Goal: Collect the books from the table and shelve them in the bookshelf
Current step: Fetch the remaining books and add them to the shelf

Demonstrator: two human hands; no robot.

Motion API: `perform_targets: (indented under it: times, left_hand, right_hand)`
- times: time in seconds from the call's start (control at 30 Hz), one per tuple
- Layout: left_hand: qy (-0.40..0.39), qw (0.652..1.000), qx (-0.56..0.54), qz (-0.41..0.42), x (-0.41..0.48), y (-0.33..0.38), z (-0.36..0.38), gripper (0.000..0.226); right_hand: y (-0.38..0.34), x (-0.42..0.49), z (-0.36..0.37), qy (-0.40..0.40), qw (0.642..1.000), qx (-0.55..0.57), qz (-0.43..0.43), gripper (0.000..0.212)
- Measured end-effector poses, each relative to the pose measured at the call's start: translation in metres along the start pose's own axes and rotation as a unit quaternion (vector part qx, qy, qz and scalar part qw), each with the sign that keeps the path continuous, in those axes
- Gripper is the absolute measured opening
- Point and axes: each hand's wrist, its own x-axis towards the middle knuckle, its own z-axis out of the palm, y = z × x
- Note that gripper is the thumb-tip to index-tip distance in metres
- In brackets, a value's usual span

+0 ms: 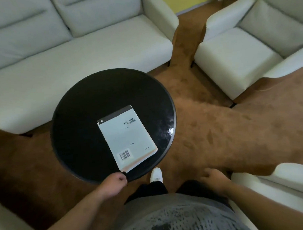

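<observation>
Left hand (115, 181) was curled at the book's (126, 138) near corner, grip unclear; right hand (212, 176) hung loose and empty. The book lay flat on the round table (77, 104), so collecting had seemingly barely begun and shelving remained.

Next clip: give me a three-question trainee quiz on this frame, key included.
1. True or false: the book lies on the round black table.
2. Which hand is nearer the book? A: left hand. B: right hand.
3. Fill in: the book's barcode faces ____ (up or down).
Key: 1 true; 2 A; 3 up.
</observation>
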Motion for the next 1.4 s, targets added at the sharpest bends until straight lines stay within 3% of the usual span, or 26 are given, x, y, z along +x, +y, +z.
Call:
perform_targets:
  times: [0.13, 0.2, 0.33, 0.4, 0.47, 0.57, 0.7, 0.83, 0.9, 0.97, 1.13, 1.23, 1.33, 1.4]
  left_hand:
    - [0.038, 0.986, -0.142, -0.079, 0.007, 0.005, -0.020, 0.014]
    - [0.075, 0.960, -0.246, -0.111, 0.004, 0.011, -0.026, 0.020]
    - [0.146, 0.800, -0.570, -0.118, 0.002, 0.025, -0.036, 0.065]
    - [0.127, 0.763, -0.626, -0.099, 0.004, 0.035, -0.035, 0.080]
    - [0.093, 0.747, -0.653, -0.085, 0.007, 0.048, -0.031, 0.071]
    - [0.114, 0.720, -0.678, -0.093, 0.014, 0.057, -0.026, 0.054]
    - [0.132, 0.716, -0.681, -0.079, 0.017, 0.064, -0.019, 0.042]
    - [0.145, 0.702, -0.693, -0.082, 0.014, 0.072, -0.010, 0.046]
    - [0.149, 0.682, -0.712, -0.081, 0.012, 0.083, 0.001, 0.046]
    - [0.149, 0.658, -0.734, -0.078, 0.009, 0.099, 0.019, 0.045]
    - [0.143, 0.632, -0.758, -0.080, 0.009, 0.115, 0.069, 0.054]
    - [0.139, 0.602, -0.782, -0.077, 0.005, 0.124, 0.091, 0.051]
    - [0.166, 0.616, -0.768, -0.051, -0.001, 0.132, 0.101, 0.040]
    - [0.191, 0.622, -0.758, -0.039, -0.002, 0.131, 0.102, 0.040]
  right_hand:
    - [-0.074, 0.020, -0.048, -0.002, 0.997, -0.023, -0.067, 0.014]
    - [-0.110, 0.028, -0.060, -0.007, 0.993, -0.018, -0.112, 0.017]
    - [-0.178, 0.034, -0.067, -0.080, 0.982, 0.072, -0.155, 0.022]
    - [-0.204, 0.041, -0.067, -0.128, 0.976, 0.095, -0.147, 0.024]
    - [-0.221, 0.052, -0.064, -0.167, 0.969, 0.103, -0.147, 0.032]
    - [-0.239, 0.069, -0.053, -0.215, 0.961, 0.100, -0.143, 0.049]
    - [-0.238, 0.090, -0.039, -0.257, 0.953, 0.107, -0.121, 0.069]
    - [-0.240, 0.089, -0.035, -0.293, 0.939, 0.138, -0.110, 0.041]
    - [-0.237, 0.092, -0.039, -0.290, 0.941, 0.136, -0.105, 0.058]
    - [-0.233, 0.093, -0.046, -0.296, 0.942, 0.114, -0.113, 0.059]
    - [-0.206, 0.101, -0.059, -0.300, 0.942, 0.062, -0.137, 0.083]
    - [-0.180, 0.102, -0.059, -0.330, 0.935, 0.071, -0.113, 0.069]
    - [-0.165, 0.096, -0.064, -0.341, 0.931, 0.064, -0.112, 0.062]
    - [-0.166, 0.096, -0.069, -0.348, 0.928, 0.058, -0.118, 0.044]
